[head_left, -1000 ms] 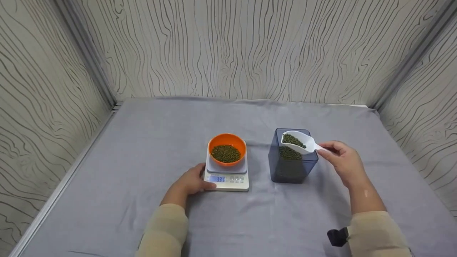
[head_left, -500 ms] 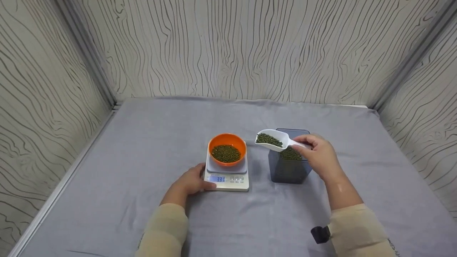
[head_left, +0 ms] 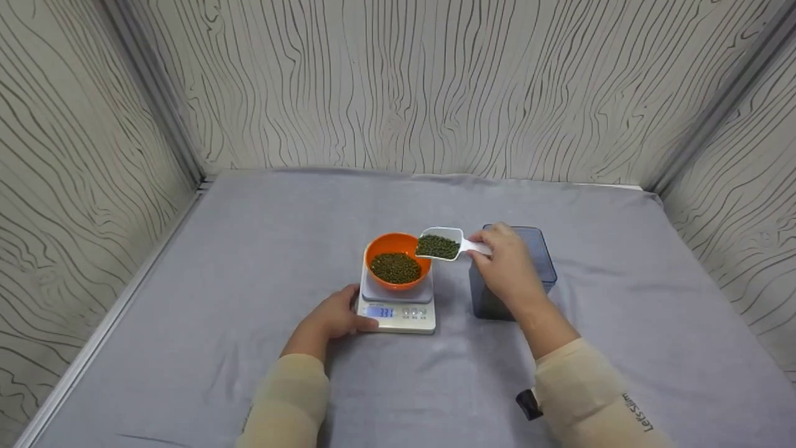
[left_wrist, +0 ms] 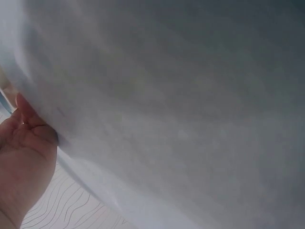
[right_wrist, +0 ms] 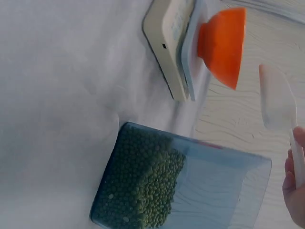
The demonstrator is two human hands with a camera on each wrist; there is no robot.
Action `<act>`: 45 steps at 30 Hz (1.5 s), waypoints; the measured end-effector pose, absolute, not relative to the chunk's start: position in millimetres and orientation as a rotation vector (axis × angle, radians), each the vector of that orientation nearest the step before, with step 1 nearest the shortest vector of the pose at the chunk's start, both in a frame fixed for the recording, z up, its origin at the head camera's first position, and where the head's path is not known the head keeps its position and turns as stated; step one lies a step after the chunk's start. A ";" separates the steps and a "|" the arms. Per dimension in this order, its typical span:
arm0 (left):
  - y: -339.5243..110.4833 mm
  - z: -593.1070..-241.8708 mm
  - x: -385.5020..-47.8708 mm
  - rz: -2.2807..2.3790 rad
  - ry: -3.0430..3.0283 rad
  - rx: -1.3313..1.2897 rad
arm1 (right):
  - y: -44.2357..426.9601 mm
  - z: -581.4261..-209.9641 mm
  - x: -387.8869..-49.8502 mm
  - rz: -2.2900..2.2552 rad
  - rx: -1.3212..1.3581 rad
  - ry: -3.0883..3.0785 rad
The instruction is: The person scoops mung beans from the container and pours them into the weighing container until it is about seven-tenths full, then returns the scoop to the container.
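Note:
My right hand (head_left: 507,264) pinches the handle of a white scoop (head_left: 456,234) loaded with green mung beans (head_left: 438,247). The scoop's lip overlaps the right rim of an orange bowl (head_left: 398,287) in the head view; the right wrist view shows it apart from the bowl (right_wrist: 224,45), higher up. More beans lie in the bowl, which stands on a white digital kitchen scale (head_left: 404,320) reading about 331. With the thumb on its front left corner and fingers along its side, my left hand (head_left: 336,314) holds the scale. The left wrist view shows only part of that hand (left_wrist: 28,148).
A tinted clear square container (head_left: 544,252), partly filled with beans (right_wrist: 159,188), stands right of the scale, partly behind my right hand. Grey cloth (head_left: 280,230) covers the table. Wood-patterned panels (head_left: 398,87) enclose the back and sides.
My right hand has carried the loaded scoop leftward from over the container to the bowl's right rim. My left hand, the scale and its reading look the same.

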State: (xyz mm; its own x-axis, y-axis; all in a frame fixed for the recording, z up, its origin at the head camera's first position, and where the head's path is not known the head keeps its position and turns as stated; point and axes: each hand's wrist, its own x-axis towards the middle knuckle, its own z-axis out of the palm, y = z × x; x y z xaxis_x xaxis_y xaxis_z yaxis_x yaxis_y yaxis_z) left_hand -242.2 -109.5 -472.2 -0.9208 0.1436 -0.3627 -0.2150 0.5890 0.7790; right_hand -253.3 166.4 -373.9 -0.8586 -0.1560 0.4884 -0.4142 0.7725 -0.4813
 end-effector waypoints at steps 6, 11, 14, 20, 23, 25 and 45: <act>-109.1 -473.5 -243.0 1.268 2.428 -0.066 | 155.3 -378.5 -250.8 0.547 0.630 -2.374; -109.4 -474.5 -243.3 1.282 2.424 -0.059 | 152.0 -382.8 -248.8 0.364 0.715 -2.307; -109.7 -474.0 -243.1 1.279 2.431 -0.054 | 149.6 -382.6 -246.7 0.294 0.757 -2.267; -110.0 -474.2 -243.3 1.271 2.436 -0.053 | 145.2 -380.2 -244.0 0.191 0.871 -2.185; -110.3 -475.0 -243.6 1.277 2.432 -0.048 | 144.1 -379.2 -243.4 0.146 0.897 -2.164; -110.6 -475.3 -243.5 1.283 2.430 -0.044 | 144.0 -379.0 -243.5 0.131 0.906 -2.150; -110.6 -475.1 -242.4 1.271 2.459 -0.021 | 180.6 -356.1 -247.0 0.367 0.730 -2.247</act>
